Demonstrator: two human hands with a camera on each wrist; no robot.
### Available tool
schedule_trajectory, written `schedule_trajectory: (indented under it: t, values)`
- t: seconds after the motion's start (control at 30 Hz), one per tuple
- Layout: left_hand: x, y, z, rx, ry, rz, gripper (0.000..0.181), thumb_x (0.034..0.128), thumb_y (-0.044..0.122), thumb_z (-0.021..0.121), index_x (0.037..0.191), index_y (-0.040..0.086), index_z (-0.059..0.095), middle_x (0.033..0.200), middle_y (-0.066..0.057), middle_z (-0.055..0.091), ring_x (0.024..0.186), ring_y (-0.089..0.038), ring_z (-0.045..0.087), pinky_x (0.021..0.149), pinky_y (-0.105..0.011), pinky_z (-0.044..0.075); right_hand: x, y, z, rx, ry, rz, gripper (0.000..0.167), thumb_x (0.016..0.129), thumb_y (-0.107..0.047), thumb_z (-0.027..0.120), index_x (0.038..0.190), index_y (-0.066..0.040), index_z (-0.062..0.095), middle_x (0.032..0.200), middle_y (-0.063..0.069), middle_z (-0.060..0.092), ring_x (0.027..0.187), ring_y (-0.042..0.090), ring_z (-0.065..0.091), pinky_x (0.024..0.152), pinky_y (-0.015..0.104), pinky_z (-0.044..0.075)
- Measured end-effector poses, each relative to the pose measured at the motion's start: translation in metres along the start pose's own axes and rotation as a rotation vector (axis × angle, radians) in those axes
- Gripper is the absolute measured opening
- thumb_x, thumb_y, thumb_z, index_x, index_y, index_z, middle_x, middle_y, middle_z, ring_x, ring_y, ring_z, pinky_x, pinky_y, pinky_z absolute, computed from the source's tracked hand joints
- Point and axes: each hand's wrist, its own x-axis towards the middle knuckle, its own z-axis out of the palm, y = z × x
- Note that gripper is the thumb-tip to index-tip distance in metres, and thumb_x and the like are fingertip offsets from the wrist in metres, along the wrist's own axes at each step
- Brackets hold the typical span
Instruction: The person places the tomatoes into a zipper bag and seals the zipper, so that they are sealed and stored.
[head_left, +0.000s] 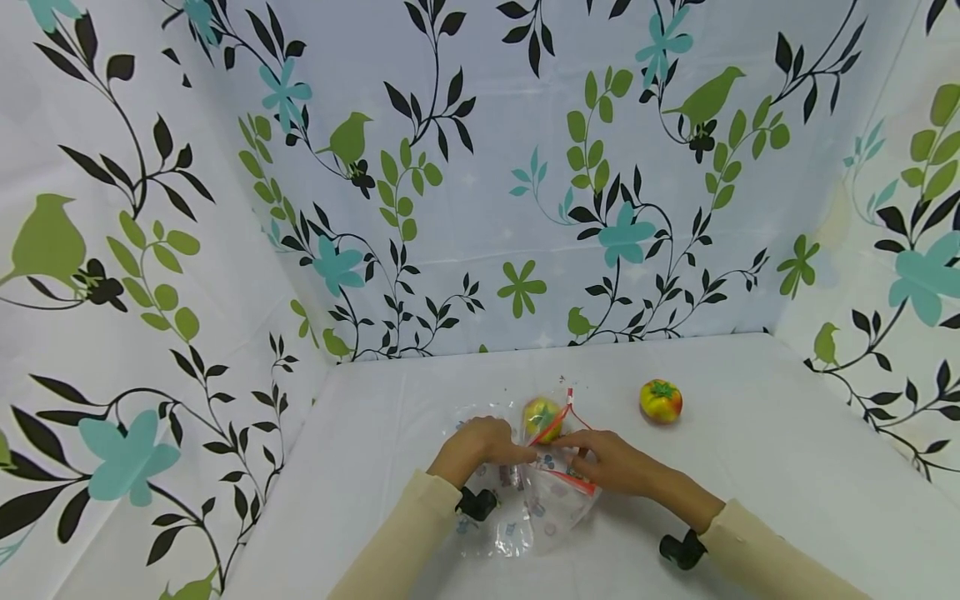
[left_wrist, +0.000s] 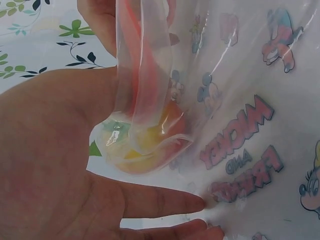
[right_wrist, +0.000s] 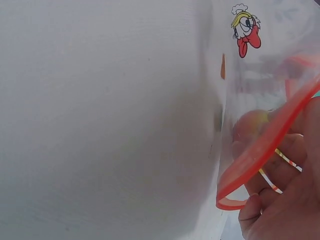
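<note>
A clear zip bag (head_left: 558, 504) with a red zip strip and cartoon prints lies slanted between both hands, its mouth spread apart. My left hand (head_left: 487, 443) holds the bag's edge, the thumb against the red strip and the other fingers stretched along the plastic (left_wrist: 235, 130). On the opposite side my right hand (head_left: 611, 460) grips the rim, some fingers showing through the clear film (right_wrist: 265, 95). A yellow-red toy fruit with a green top (head_left: 542, 418) sits just beyond the mouth, seen through plastic in the left wrist view. Whether it is inside the bag, I cannot tell.
A second yellow-red fruit with a green leafy top (head_left: 661, 402) stands on the white tabletop (head_left: 375, 467) to the right. More clear printed plastic (head_left: 495, 533) lies flat under the left hand. A patterned cloth (head_left: 480, 167) hangs behind the table.
</note>
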Motion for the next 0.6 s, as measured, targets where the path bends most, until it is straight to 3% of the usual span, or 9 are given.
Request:
schedule_trajectory:
  t: [0.17,0.4,0.6]
  values:
    - [0.0,0.001,0.0,0.001,0.001,-0.003,0.07,0.0863,0.067,0.067,0.12,0.006,0.074,0.106,-0.01,0.072,0.086,-0.025,0.063,0.084,-0.048,0.059,-0.002,0.001,-0.004,-0.019,0.024,0.018,0.036,0.103,-0.013,0.066,0.139,-0.012,0.068,0.126,0.007,0.072,0.093,0.015,0.06,0.074,0.023,0.055]
    - [-0.002,0.001,-0.001,-0.011,0.001,-0.004,0.062,0.0873,0.065,0.068,0.107,0.006,0.075,0.094,-0.008,0.069,0.079,-0.025,0.062,0.076,-0.045,0.059,-0.006,0.005,-0.013,-0.051,0.08,-0.021,0.029,0.102,-0.016,0.07,0.13,-0.009,0.071,0.122,0.006,0.073,0.096,0.008,0.061,0.079,0.022,0.055]
    - [-0.003,0.002,0.0,-0.021,0.011,-0.008,0.063,0.0868,0.064,0.069,0.109,0.006,0.074,0.093,-0.007,0.068,0.079,-0.025,0.061,0.075,-0.045,0.059,-0.012,0.006,-0.021,-0.055,0.095,-0.026,0.03,0.102,-0.015,0.071,0.131,-0.008,0.071,0.12,0.008,0.073,0.094,0.01,0.059,0.076,0.021,0.055]
